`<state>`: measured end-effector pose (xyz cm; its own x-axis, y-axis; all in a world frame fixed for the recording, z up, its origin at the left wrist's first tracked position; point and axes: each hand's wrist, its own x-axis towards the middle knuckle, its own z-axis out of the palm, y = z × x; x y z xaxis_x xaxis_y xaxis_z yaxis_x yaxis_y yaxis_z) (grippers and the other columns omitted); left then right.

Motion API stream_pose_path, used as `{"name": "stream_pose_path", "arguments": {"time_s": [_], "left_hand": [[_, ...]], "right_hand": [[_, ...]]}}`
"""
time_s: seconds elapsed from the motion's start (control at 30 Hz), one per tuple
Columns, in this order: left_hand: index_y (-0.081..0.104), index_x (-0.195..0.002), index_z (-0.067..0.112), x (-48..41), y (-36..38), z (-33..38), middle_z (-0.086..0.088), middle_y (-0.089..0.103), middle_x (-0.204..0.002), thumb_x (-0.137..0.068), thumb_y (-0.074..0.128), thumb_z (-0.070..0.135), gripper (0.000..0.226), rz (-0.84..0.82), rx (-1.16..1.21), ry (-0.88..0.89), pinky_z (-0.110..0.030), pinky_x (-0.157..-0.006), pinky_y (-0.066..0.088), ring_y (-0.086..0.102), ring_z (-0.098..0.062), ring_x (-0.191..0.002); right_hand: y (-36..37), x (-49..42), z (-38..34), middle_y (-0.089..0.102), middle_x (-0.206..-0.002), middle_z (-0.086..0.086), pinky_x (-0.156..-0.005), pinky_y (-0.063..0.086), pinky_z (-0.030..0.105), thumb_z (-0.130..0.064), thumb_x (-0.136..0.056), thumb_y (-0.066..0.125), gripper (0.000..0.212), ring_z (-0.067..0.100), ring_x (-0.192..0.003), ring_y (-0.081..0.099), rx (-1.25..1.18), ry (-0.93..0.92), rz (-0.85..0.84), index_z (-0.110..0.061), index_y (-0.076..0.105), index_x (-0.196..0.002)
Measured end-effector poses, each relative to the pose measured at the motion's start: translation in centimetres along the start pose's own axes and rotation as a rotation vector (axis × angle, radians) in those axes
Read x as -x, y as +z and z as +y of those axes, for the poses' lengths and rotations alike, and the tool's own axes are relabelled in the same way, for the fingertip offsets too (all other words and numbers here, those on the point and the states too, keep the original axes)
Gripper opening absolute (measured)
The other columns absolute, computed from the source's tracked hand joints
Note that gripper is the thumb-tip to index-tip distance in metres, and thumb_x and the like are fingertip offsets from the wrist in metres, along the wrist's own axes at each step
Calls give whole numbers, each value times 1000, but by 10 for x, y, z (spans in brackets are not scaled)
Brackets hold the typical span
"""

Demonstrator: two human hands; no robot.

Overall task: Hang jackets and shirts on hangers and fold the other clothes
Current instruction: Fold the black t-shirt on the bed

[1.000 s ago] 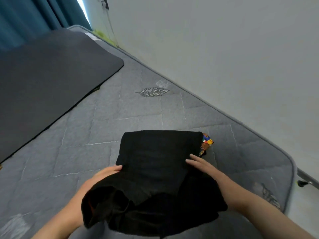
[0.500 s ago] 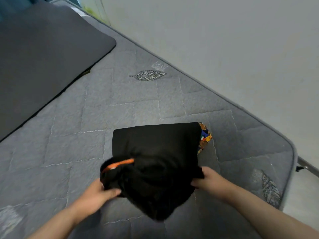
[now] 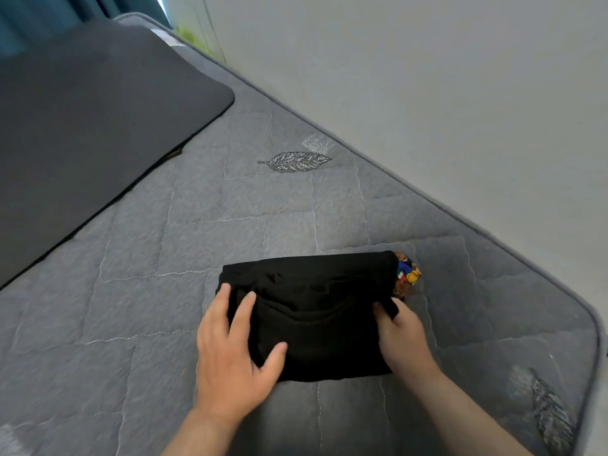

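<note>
we looked down on a folded black garment (image 3: 316,311) lying flat on the grey quilted mattress (image 3: 204,245), toward the near right part of the bed and not far from its rounded corner. the garment formed a compact rectangle, with a curved fold line running across its middle. at its far right end a bit of multicoloured printed fabric (image 3: 407,274) poked out from under or behind it; we could not tell which, nor what piece of clothing it belonged to.

our left hand (image 3: 230,353) lay palm down over the garment's left end, fingers straight and slightly spread, the thumb stretched out across the black cloth toward the middle. it pressed flat rather than gripping. our right hand (image 3: 403,337) sat at the garment's right edge, and its fingers were curled around a small flap of the black fabric, with the fingertips hidden under the cloth.

beyond the garment, an embroidered silver leaf (image 3: 294,161) marked the mattress cover, and another leaf motif (image 3: 546,409) showed near the right corner. a dark grey mat (image 3: 85,120) covered the far left part of the bed. a pale wall (image 3: 427,77) ran along the bed's right side, and teal curtains (image 3: 39,14) hung in the top left corner.
</note>
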<state>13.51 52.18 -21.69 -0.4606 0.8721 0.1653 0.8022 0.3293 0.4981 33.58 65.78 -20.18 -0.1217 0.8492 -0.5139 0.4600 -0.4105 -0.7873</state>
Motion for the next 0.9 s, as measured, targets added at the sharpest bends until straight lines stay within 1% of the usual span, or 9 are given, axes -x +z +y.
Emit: {"name": "stream_pose_path", "arguments": {"time_s": [0.07, 0.17, 0.27, 0.33, 0.43, 0.5, 0.6, 0.73, 0.9], "left_hand": [[41, -138, 16, -9, -5, 2, -19, 31, -151, -84, 51, 48, 63, 46, -65, 244, -58, -114, 17, 21, -32, -145], [44, -139, 18, -30, 2, 18, -9, 37, -152, -92, 45, 47, 56, -24, -96, 527, -57, -116, 15, 26, -28, -145], [39, -146, 25, -55, 24, 16, -8, 32, -154, -88, 41, 63, 70, -236, -325, 294, -56, -116, 16, 24, -29, -145], [38, -147, 25, -74, 39, 10, -10, 34, -153, -86, 35, 71, 76, -361, -411, 116, -57, -114, 17, 25, -29, -145], [45, -143, 23, -87, 59, 10, -13, 42, -149, -80, 37, 73, 81, -444, -428, 19, -59, -112, 19, 33, -31, -141], [45, -143, 22, -92, 64, 8, -13, 42, -149, -80, 37, 73, 82, -447, -408, 10, -58, -112, 18, 34, -31, -141], [36, -149, 23, -92, 65, -3, -11, 34, -154, -88, 30, 67, 75, -430, -378, 72, -54, -113, 16, 24, -27, -145], [27, -152, 26, -90, 69, -15, -10, 23, -158, -86, 37, 68, 79, -396, -313, 117, -52, -115, 14, 14, -26, -148], [27, -151, 26, -91, 80, -18, -13, 21, -158, -71, 49, 72, 94, -412, -304, 84, -55, -115, 13, 14, -30, -147]], "right_hand": [[-2, 0, -7, 65, -85, 5, -64, 44, 21, -23, -100, 49, 24, 14, -79, 60, 11, -69, 10, -13, 63, -83], [6, -23, -17, 68, -85, 11, -68, 47, 34, -32, -98, 51, 30, 23, -81, 64, -82, 76, 59, -10, 66, -83], [12, -45, -27, 67, -90, 8, -70, 47, 34, -33, -98, 52, 25, 23, -84, 62, -102, 263, 78, -17, 63, -84], [16, -54, -31, 65, -95, 9, -80, 48, 38, -32, -98, 51, 25, 28, -91, 62, 11, 204, 133, -11, 63, -92], [26, -43, -37, 57, -129, 14, -101, 38, 42, -31, -95, 46, 37, 33, -124, 51, 607, -453, 424, -9, 60, -121], [38, -39, -29, 44, -148, 14, -111, 30, 45, -38, -92, 46, 49, 31, -136, 41, 878, -819, 261, -15, 55, -134], [40, -53, -6, 23, -158, 6, -116, 18, 48, -50, -93, 37, 58, 30, -145, 28, 1033, -655, 50, -28, 39, -147], [40, -70, 10, 14, -162, 4, -118, 12, 49, -54, -92, 37, 67, 25, -150, 10, 1049, -594, -4, -31, 22, -153], [45, -84, 20, 17, -162, 6, -117, 14, 50, -56, -87, 41, 74, 27, -150, 12, 1046, -586, -14, -28, 24, -153]]}}
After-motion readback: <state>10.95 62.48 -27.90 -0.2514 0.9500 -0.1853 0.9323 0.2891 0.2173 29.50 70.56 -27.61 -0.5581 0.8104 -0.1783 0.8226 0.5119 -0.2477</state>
